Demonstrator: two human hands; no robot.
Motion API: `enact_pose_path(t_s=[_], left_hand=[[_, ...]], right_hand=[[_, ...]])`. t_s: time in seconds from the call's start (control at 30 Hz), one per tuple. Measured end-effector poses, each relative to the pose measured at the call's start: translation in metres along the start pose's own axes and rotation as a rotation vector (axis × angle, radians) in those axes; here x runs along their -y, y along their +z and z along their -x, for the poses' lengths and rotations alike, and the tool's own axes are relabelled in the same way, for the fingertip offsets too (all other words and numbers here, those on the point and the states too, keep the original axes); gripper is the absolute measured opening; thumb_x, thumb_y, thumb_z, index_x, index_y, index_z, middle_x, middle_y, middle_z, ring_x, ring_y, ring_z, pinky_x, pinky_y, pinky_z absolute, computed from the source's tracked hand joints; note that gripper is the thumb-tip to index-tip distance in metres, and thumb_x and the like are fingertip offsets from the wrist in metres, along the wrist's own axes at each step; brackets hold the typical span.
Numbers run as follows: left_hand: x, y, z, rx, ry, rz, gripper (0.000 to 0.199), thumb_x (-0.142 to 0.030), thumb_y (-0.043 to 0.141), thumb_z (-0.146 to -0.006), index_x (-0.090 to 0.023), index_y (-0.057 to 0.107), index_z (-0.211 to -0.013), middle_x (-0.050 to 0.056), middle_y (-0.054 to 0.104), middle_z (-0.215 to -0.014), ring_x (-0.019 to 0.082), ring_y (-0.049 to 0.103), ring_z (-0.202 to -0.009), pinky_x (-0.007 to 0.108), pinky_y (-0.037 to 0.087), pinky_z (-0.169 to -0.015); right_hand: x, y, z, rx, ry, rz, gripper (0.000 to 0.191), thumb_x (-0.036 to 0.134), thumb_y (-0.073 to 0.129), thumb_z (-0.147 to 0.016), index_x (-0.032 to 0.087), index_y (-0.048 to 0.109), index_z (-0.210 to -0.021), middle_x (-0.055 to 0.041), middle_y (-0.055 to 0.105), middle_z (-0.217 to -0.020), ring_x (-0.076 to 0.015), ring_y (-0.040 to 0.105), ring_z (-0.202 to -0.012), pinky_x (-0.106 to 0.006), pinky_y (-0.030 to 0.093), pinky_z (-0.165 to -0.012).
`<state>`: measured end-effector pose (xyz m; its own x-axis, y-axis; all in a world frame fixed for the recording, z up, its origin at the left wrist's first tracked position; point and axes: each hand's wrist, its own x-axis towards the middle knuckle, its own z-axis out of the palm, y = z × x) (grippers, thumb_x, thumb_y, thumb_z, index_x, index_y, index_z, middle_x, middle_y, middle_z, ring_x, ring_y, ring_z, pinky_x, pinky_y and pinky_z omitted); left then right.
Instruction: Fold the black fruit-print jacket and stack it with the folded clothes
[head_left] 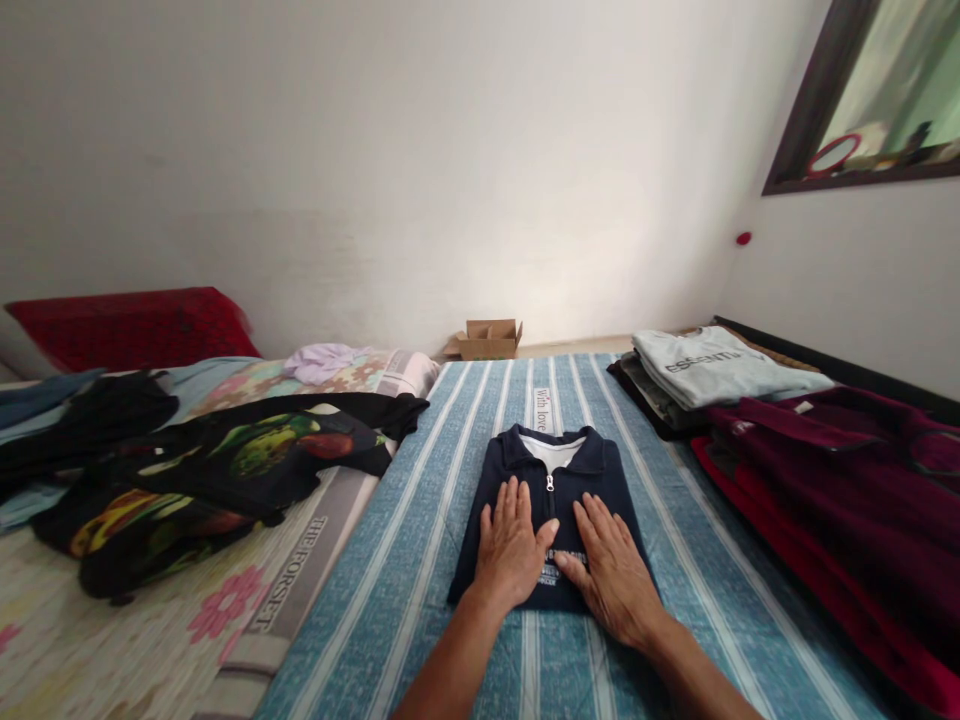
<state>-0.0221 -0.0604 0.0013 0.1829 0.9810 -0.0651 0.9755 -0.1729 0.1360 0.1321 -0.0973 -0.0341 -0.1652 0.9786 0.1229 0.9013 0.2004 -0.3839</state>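
A folded navy garment [551,508] with a collar and a short zip lies on the blue striped bedding [405,540], its collar pointing away from me. My left hand [512,545] rests flat on its left half, fingers stretched forward. On the right half lies my right hand [611,572], palm down with the fingers a little apart. Both thumbs point inward below the zip, near the printed lettering, which is partly covered. Neither hand grips anything.
Folded clothes with a light grey top [724,368] are stacked at the back right, beside maroon garments [840,480]. A black patterned garment [247,450] lies on the floral bedding [172,640] at left. A cardboard box [489,342] stands by the wall.
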Motion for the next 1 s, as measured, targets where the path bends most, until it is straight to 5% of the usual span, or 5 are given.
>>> enact_pose_path(t_s=[1.0], left_hand=[[0.0019,0.0049,-0.0003,-0.050,0.017,-0.037,0.068,-0.051,0.023,-0.093,-0.008,0.018,-0.146,0.013,0.015,-0.153,0.025,0.013,-0.141,0.047,0.019,-0.112]], right_hand=[[0.0017,-0.0015,-0.0008,0.013,0.017,-0.003,0.081,0.069,0.020,-0.087,0.012,0.030,-0.144,-0.0095,0.019,-0.152,-0.0248,0.013,-0.140,-0.045,0.015,-0.114]])
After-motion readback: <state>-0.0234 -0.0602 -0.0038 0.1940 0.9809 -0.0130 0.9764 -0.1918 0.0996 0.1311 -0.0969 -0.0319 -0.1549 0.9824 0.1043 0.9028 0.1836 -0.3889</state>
